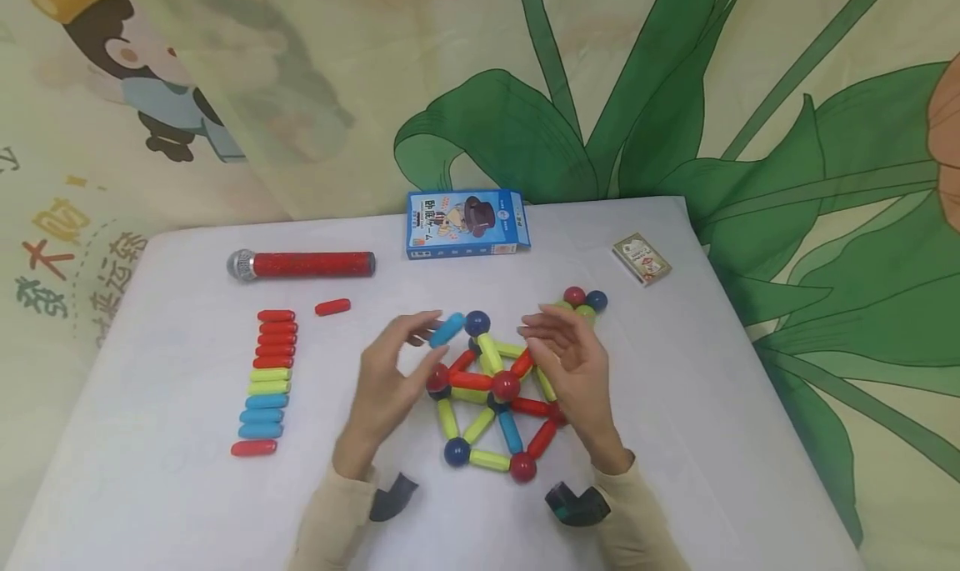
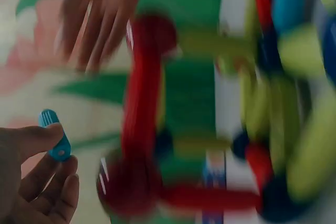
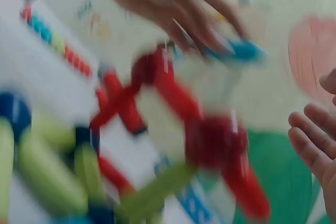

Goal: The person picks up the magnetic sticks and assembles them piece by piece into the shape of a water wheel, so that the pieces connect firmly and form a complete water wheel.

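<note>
My left hand (image 1: 384, 381) pinches a short blue magnetic rod (image 1: 447, 330) between thumb and fingers, at the upper left of a ball-and-rod structure (image 1: 506, 386). The left wrist view shows the blue rod (image 2: 54, 135) upright-tilted in that grip. Red, yellow-green and blue rods joined by red and dark blue balls make up the structure. On its right side hovers my right hand (image 1: 576, 373), fingers loosely bent with nothing between them. In the right wrist view the right hand (image 3: 320, 140) appears apart from the structure, which is blurred there.
A column of red, yellow-green and blue rods (image 1: 268, 388) lies at left, with a lone red rod (image 1: 332, 307) beside it. Behind are a red microphone (image 1: 311, 264), a blue box (image 1: 467, 225) and a small card box (image 1: 642, 258). Loose balls (image 1: 574, 296) sit beyond the right hand.
</note>
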`<act>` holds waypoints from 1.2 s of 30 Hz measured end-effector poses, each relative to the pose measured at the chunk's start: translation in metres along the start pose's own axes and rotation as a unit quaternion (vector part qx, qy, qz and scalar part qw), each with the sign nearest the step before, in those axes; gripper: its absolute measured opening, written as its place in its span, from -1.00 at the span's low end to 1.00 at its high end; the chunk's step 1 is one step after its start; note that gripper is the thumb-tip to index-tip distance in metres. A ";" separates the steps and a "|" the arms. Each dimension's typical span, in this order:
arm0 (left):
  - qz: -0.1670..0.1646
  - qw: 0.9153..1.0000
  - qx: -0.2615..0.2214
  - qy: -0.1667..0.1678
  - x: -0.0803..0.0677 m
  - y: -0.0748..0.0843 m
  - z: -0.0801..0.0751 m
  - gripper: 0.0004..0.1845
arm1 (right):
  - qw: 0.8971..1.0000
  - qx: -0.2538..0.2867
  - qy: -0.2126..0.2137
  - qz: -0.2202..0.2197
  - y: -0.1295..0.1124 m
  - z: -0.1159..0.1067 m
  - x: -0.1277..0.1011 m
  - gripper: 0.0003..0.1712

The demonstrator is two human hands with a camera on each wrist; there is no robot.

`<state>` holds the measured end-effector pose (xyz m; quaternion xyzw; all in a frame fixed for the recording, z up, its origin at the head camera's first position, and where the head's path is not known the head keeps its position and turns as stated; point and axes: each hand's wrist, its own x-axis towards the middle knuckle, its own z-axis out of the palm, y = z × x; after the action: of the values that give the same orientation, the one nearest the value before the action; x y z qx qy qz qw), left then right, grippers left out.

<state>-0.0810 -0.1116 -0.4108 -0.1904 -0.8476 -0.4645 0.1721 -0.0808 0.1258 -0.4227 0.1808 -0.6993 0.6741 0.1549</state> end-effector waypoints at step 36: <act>-0.180 0.980 0.023 0.084 -0.034 -0.056 -0.012 -0.69 | 0.930 -0.355 0.053 0.080 0.078 -0.050 -0.005 -0.57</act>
<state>-0.0776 -0.1548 -0.4612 0.0087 -0.8609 -0.4826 0.1606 -0.1132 0.1782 -0.4918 0.0219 -0.8959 0.4001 0.1915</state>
